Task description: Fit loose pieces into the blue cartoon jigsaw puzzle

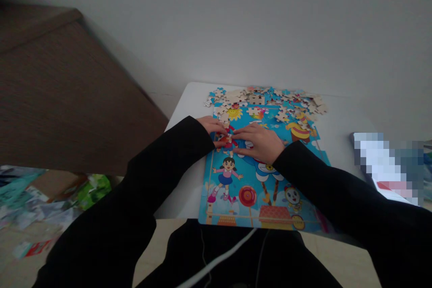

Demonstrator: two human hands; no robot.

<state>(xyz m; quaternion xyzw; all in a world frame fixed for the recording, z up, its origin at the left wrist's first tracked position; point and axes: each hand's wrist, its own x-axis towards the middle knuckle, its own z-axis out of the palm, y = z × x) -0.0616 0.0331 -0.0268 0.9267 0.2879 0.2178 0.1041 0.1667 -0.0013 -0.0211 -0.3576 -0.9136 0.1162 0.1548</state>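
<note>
A colourful cartoon jigsaw puzzle [248, 175] lies on a small white table, its lower part showing a joined picture. Over its upper left part, my left hand [213, 127] has its fingers curled around a small puzzle piece [230, 138], index and thumb at its sides. My right hand [259, 141] comes from the other side, palm down over the picture. Its fingers are stretched out and apart, the index fingertip touching the same piece and the thumb lower on the puzzle. My hands hide part of the picture beneath them.
Loose puzzle pieces [256, 99] are heaped along the table's far edge, some lying on the puzzle's top. A phone-like device [362, 162], partly blurred out, lies at the right. A brown wooden cabinet [67, 99] stands left. A white cable [219, 258] crosses my lap. Bags and wrappers [43, 202] litter the floor.
</note>
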